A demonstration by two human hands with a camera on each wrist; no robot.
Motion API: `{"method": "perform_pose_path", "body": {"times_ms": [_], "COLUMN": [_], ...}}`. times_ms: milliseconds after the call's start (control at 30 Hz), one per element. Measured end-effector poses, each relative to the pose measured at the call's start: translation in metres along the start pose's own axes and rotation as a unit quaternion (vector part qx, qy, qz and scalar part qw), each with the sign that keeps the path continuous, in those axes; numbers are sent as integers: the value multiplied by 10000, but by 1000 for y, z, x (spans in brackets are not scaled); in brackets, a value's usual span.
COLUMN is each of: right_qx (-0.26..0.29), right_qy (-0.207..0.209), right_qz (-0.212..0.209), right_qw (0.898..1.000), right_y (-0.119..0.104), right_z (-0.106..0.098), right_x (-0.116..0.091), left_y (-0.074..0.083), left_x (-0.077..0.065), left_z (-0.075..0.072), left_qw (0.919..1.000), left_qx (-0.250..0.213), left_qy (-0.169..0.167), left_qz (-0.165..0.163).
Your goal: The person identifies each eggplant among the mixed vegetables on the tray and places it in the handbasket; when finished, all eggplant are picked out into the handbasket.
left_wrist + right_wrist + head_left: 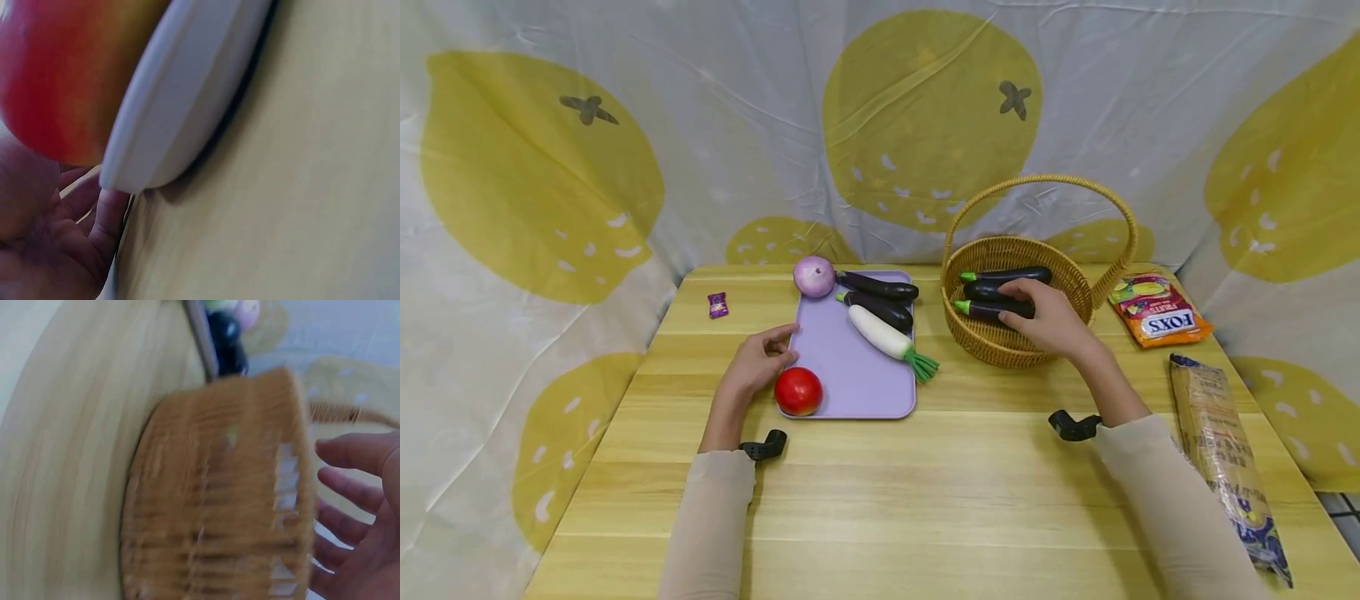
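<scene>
My left hand [760,360] is at the left edge of a lilac tray [850,383], fingers loosely bent and thumb apart. A round red fruit [798,392] sits on the tray's near left corner, beside that hand. Also on the tray are a purple onion [814,277], two eggplants [880,311] and a white radish [880,332], its green top over the right edge. My right hand [1047,315] reaches over the eggplants [992,310] in a wicker basket [1000,354]. In the right wrist view its fingers [350,487] spread above the rim, nothing visible between them.
A small purple wrapped candy [718,305] lies left of the tray. Right of the basket are a red and orange FOX'S bag [1159,308] and a long clear-and-blue packet [1221,442]. The basket's tall handle [1041,178] arches above it. A lemon-print cloth hangs behind.
</scene>
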State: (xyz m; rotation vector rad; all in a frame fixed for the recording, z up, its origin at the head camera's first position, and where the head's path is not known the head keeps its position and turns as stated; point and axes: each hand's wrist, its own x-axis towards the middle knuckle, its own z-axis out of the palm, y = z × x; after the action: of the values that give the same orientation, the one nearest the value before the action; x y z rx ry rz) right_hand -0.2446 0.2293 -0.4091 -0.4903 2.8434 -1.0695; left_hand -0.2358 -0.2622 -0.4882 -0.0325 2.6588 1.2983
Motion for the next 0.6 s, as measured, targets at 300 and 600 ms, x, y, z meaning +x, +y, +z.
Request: {"method": "perform_pose_path", "body": {"times_ms": [300,600], "right_qx": [694,1591], "right_qy": [5,-58], "right_qz": [-514,-744], "right_qw": [9963,9844], "right_y": [-45,-75], "right_z": [22,67], "right_x": [-1,19], "left_y": [0,-4], "left_x": [2,-2], "left_z": [-2,-3], "left_qw": [9998,9994], "left_qx": [-57,-170], "left_qy": [-78,-104], "left_qz": [160,284]}}
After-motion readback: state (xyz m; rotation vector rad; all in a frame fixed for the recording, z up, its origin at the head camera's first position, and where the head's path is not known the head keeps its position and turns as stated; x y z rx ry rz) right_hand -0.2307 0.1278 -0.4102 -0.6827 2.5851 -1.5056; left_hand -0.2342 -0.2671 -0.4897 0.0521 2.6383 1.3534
